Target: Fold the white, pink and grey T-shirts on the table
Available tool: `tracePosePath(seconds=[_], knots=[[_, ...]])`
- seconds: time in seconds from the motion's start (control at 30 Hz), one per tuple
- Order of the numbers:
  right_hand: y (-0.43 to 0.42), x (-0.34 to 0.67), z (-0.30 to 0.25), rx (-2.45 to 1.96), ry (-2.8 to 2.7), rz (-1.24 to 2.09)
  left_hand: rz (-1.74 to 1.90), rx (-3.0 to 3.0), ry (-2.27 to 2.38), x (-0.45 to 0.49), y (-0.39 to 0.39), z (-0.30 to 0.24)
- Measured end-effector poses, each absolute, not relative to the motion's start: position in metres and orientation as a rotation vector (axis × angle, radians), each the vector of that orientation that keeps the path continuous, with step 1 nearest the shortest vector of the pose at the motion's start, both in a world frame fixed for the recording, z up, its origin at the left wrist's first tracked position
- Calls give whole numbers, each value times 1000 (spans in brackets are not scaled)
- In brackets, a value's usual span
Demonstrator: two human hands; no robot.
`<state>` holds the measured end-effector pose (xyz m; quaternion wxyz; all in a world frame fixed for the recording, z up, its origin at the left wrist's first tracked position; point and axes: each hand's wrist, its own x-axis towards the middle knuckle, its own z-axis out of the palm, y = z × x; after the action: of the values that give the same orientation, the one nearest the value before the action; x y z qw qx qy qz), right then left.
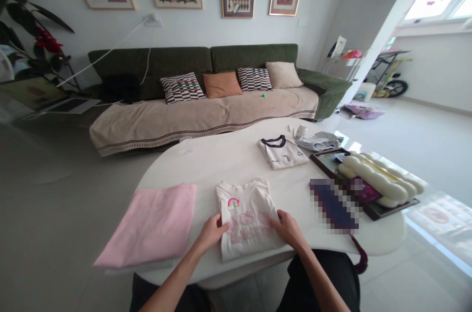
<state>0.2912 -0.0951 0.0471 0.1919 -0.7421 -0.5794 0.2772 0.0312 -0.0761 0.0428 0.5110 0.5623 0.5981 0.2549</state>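
A folded white T-shirt [246, 213] with a rainbow and pink print lies on the white table [221, 159] right in front of me. My left hand [213, 231] rests on its left edge, fingers curled over the fabric. My right hand [288, 227] lies on its right edge, fingers flat and pressing the cloth. A folded pink cloth [153, 226] sits to the left of the shirt. Farther back on the table lies a second folded white shirt [282, 151] with a dark collar.
A dark tray [372, 209] at the table's right holds a cream ribbed cushion [383, 178]. Crumpled plastic wrapping [317, 141] lies behind it. A green sofa [206, 91] with cushions stands beyond the table, a plant [33, 42] at the left.
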Motion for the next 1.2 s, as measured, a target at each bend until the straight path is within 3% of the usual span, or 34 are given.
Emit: tracePosePath(seconds=[0.27, 0.6, 0.9, 1.2], knots=[[-80, 313, 41, -2119, -1466, 860, 637, 951, 1187, 46, -112, 46], [-38, 303, 46, -2071, -1391, 791, 676, 1057, 1260, 35, -103, 51], [-82, 311, 44, -1876, -1317, 1299, 457, 751, 1152, 41, -125, 71], [-50, 354, 81, -1734, -1203, 1438, 457, 783, 1151, 81, -57, 72]])
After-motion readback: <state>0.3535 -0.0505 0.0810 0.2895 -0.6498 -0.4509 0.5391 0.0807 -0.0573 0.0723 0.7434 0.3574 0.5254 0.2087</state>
